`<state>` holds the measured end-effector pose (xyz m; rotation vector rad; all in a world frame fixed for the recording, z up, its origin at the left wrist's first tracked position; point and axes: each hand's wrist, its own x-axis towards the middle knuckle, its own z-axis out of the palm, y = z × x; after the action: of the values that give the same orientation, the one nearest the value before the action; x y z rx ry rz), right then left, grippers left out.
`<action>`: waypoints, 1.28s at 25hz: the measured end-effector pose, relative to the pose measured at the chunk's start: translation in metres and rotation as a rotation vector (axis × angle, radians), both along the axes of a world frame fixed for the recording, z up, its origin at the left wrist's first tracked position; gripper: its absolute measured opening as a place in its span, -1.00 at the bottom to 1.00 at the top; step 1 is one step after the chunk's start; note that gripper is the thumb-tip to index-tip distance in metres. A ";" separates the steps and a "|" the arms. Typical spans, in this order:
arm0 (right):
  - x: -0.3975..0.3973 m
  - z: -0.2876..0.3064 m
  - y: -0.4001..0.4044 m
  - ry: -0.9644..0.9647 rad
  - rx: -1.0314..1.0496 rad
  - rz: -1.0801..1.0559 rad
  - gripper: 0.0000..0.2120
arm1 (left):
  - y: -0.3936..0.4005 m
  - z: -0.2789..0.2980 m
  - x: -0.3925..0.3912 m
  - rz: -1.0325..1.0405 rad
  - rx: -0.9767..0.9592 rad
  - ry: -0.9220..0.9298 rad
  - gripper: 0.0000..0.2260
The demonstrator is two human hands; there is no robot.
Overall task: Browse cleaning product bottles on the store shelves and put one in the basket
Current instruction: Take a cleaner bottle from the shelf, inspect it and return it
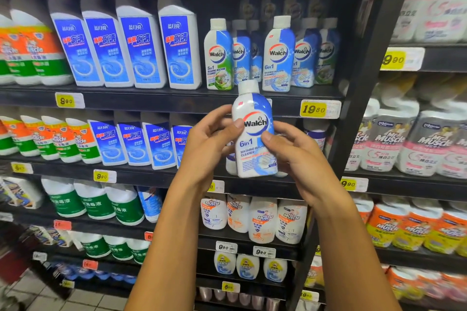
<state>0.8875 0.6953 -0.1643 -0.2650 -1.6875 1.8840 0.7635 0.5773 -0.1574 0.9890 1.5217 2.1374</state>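
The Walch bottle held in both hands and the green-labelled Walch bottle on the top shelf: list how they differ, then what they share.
The held bottle reads 6in1; the green-labelled bottle reads 5in1. The held bottle's label is blue and white; the shelf one adds green. The held bottle is gripped by the left hand and right hand in front of the shelves; the other stands on the shelf. Both have white caps, the Walch logo and "washing machine cleaner".

A bottle is held upright in front of the shelves, the left hand on its left side and the right hand on its right. Behind and above it, similar bottles stand in a row, with taller bottles to their left.
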 end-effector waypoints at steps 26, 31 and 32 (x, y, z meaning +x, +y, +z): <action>-0.015 0.006 0.002 0.147 0.452 -0.086 -0.67 | 0.024 0.016 0.010 -0.104 0.121 -0.015 -0.62; -0.016 0.000 0.005 0.204 0.396 -0.155 -0.66 | 0.024 0.013 -0.003 -0.246 0.184 -0.149 -0.64; -0.015 -0.002 0.008 0.197 0.320 -0.173 -0.70 | 0.024 0.012 -0.006 -0.281 0.202 -0.167 -0.66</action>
<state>0.8720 0.7029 -0.1660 -0.0892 -1.7383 1.4400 0.7574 0.6010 -0.1451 0.9939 1.0383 2.1374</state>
